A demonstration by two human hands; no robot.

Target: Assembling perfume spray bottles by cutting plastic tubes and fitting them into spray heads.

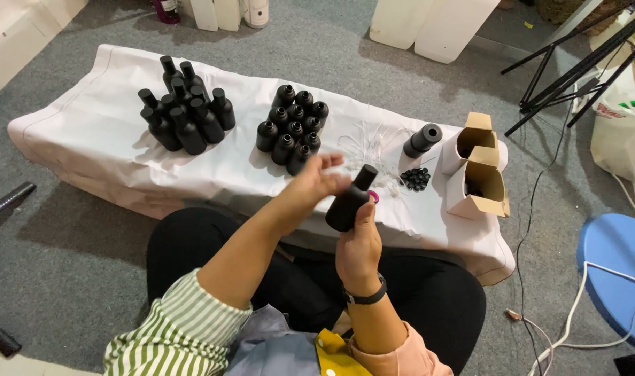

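Observation:
My right hand (359, 244), with a dark band on its wrist, grips a matte black bottle (350, 202) by its lower body and holds it tilted above the near edge of the low table (87, 132). The bottle's open neck points up and to the right. My left hand (316, 179) hovers just left of the bottle's neck, fingers apart and blurred, and I see nothing in it. A small pink object (375, 196) peeks out behind the bottle.
On the white cloth stand two clusters of black bottles, taller ones (185, 115) at left and shorter ones (293, 125) in the middle. To the right are thin white tubes (369, 139), a bottle lying down (422, 139), black caps (415, 179) and two open cardboard boxes (479, 184). Tripod legs (575, 69) and a blue stool (617, 264) stand at right.

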